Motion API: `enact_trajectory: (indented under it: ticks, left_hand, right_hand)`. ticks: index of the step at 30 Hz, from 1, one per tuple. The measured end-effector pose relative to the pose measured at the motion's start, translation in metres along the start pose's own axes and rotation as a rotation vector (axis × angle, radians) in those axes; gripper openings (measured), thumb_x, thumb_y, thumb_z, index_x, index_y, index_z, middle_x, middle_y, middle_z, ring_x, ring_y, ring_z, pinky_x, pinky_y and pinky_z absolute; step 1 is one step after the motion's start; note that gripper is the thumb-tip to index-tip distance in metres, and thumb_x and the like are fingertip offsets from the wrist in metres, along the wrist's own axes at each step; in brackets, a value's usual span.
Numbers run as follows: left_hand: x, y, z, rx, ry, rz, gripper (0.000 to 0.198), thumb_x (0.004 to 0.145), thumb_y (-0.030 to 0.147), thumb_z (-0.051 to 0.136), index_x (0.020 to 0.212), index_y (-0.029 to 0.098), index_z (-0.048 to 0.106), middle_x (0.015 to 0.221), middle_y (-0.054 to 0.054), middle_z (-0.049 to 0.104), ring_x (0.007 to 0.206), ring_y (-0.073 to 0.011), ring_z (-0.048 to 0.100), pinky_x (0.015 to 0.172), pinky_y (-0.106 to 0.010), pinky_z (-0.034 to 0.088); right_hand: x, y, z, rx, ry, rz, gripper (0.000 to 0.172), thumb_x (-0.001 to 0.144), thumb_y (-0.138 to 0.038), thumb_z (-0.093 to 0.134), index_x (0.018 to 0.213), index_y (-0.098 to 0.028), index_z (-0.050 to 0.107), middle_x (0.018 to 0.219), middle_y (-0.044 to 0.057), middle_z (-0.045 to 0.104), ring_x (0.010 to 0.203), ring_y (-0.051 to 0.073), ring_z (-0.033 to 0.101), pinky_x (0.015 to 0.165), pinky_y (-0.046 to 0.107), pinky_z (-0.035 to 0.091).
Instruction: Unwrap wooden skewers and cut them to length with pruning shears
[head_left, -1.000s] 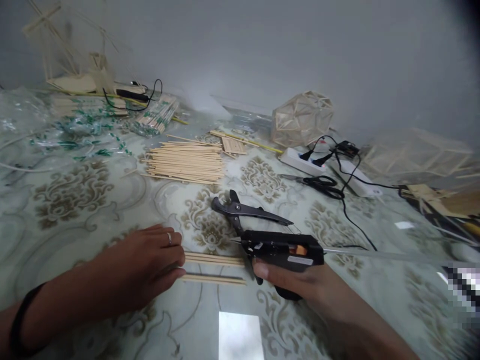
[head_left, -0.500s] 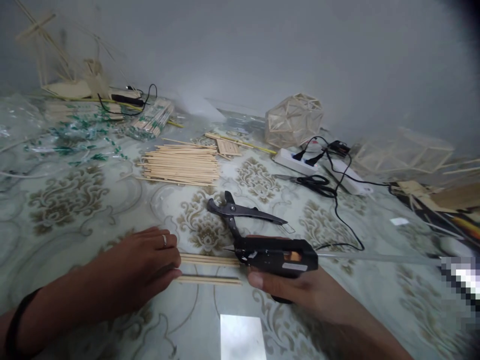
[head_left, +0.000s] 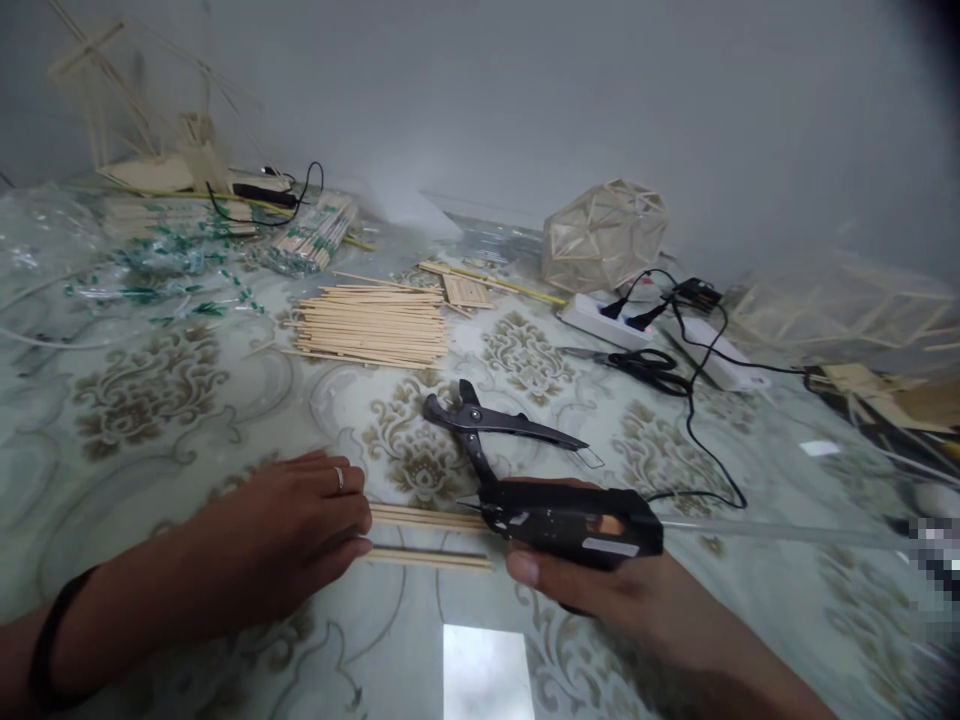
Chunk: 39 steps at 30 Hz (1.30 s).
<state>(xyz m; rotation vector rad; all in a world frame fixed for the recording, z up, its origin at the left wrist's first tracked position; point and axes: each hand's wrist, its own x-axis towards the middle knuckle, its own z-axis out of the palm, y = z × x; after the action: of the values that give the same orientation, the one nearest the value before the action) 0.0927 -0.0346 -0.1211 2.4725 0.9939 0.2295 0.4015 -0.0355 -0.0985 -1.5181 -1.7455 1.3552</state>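
Observation:
My right hand (head_left: 600, 580) is wrapped round a black glue gun (head_left: 574, 525), whose nozzle points left above the ends of some thin wooden sticks (head_left: 431, 517). These lie side by side on the patterned tablecloth, and a second small group of sticks (head_left: 442, 558) lies just nearer to me. My left hand (head_left: 315, 520), with a ring on one finger, rests over the left ends of both groups, fingers pressed together. Dark cutting pliers (head_left: 510, 425) lie with handles apart just beyond the gun, which partly overlaps one handle.
Behind lies a pile of wooden sticks (head_left: 371, 325). Scissors (head_left: 649, 368), a white power strip (head_left: 607, 322) and black cords lie at the right, near a faceted stick frame (head_left: 604, 235). Packaged sticks (head_left: 315, 232) and plastic wrappers are at the back left.
The view has shifted slightly, so most things sit a little farther right. The glue gun has moved slightly right and tilted; both hands keep their hold.

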Motion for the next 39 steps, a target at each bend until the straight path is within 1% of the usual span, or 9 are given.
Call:
enact_trajectory:
  ticks: [5, 8, 11, 17, 22, 26, 28, 32, 39]
  left_hand:
    - [0.001, -0.002, 0.002, 0.001, 0.037, 0.007, 0.019, 0.100, 0.017, 0.051, 0.083, 0.021, 0.059, 0.086, -0.001, 0.061, 0.081, -0.0188, 0.057, 0.077, -0.033, 0.041]
    - [0.001, -0.002, 0.002, -0.008, 0.038, 0.016, 0.020, 0.099, 0.015, 0.051, 0.082, 0.020, 0.059, 0.086, -0.001, 0.060, 0.080, -0.0182, 0.056, 0.076, -0.033, 0.041]
    - [0.000, -0.002, 0.002, -0.018, 0.012, 0.000, 0.021, 0.100, 0.016, 0.050, 0.082, 0.020, 0.059, 0.087, -0.001, 0.061, 0.082, -0.0186, 0.057, 0.077, -0.033, 0.041]
    - [-0.001, -0.001, 0.002, -0.003, 0.027, -0.019, 0.019, 0.100, 0.017, 0.050, 0.084, 0.021, 0.060, 0.090, -0.001, 0.062, 0.083, -0.0190, 0.058, 0.078, -0.034, 0.043]
    - [-0.001, -0.001, -0.001, -0.029, 0.057, -0.048, 0.011, 0.098, 0.017, 0.055, 0.091, 0.022, 0.062, 0.097, -0.002, 0.064, 0.094, -0.0201, 0.061, 0.084, -0.034, 0.046]
    - [-0.001, -0.002, 0.001, -0.035, 0.096, -0.030, 0.008, 0.097, 0.018, 0.057, 0.096, 0.023, 0.064, 0.099, -0.003, 0.065, 0.094, -0.0207, 0.063, 0.084, -0.035, 0.049]
    - [-0.002, -0.002, 0.002, -0.023, 0.106, -0.028, 0.008, 0.095, 0.017, 0.060, 0.098, 0.023, 0.064, 0.102, -0.004, 0.065, 0.096, -0.0219, 0.063, 0.085, -0.036, 0.050]
    - [-0.001, -0.001, 0.000, -0.013, 0.105, -0.026, 0.016, 0.091, 0.017, 0.067, 0.106, 0.024, 0.064, 0.111, -0.005, 0.064, 0.106, -0.0246, 0.061, 0.093, -0.039, 0.048]
    - [-0.001, -0.003, -0.002, -0.015, 0.061, -0.024, 0.038, 0.084, 0.018, 0.077, 0.118, 0.026, 0.061, 0.119, -0.004, 0.064, 0.113, -0.0263, 0.059, 0.100, -0.042, 0.045]
  right_hand:
    - [-0.002, -0.001, 0.003, 0.040, -0.030, 0.018, 0.052, 0.074, -0.054, 0.084, 0.118, -0.027, 0.076, 0.104, 0.007, 0.079, 0.097, 0.031, 0.075, 0.086, 0.045, 0.065]
    - [-0.003, -0.001, 0.004, 0.035, -0.011, 0.041, 0.047, 0.074, -0.052, 0.084, 0.114, -0.027, 0.077, 0.112, 0.007, 0.078, 0.103, 0.031, 0.074, 0.091, 0.044, 0.064]
    - [-0.002, -0.003, 0.003, 0.032, 0.015, 0.082, 0.053, 0.073, -0.054, 0.084, 0.118, -0.027, 0.075, 0.115, 0.007, 0.078, 0.107, 0.030, 0.073, 0.098, 0.045, 0.061]
    - [0.003, -0.014, -0.001, 0.015, -0.143, 0.064, 0.047, 0.084, -0.063, 0.072, 0.114, -0.028, 0.079, 0.122, 0.004, 0.077, 0.117, 0.031, 0.070, 0.107, 0.047, 0.055]
    - [0.002, -0.008, -0.004, -0.064, -0.027, 0.151, 0.062, 0.080, -0.068, 0.073, 0.127, -0.027, 0.074, 0.128, 0.007, 0.074, 0.116, 0.033, 0.071, 0.107, 0.049, 0.054]
    - [0.016, 0.004, -0.008, -0.224, 0.143, 0.219, 0.060, 0.081, -0.072, 0.069, 0.122, -0.029, 0.076, 0.125, 0.007, 0.076, 0.114, 0.036, 0.071, 0.105, 0.052, 0.054]
    - [0.025, 0.009, -0.010, -0.275, 0.191, 0.195, 0.058, 0.082, -0.073, 0.067, 0.118, -0.029, 0.078, 0.119, 0.008, 0.077, 0.114, 0.039, 0.071, 0.104, 0.055, 0.054]
    - [0.034, 0.015, -0.012, -0.179, 0.138, 0.052, 0.051, 0.093, -0.068, 0.057, 0.119, -0.029, 0.077, 0.118, 0.004, 0.078, 0.116, 0.034, 0.070, 0.105, 0.049, 0.053]
    - [0.035, 0.012, -0.013, -0.188, 0.080, -0.012, 0.046, 0.095, -0.063, 0.058, 0.119, -0.029, 0.076, 0.114, 0.002, 0.079, 0.109, 0.031, 0.072, 0.100, 0.044, 0.055]
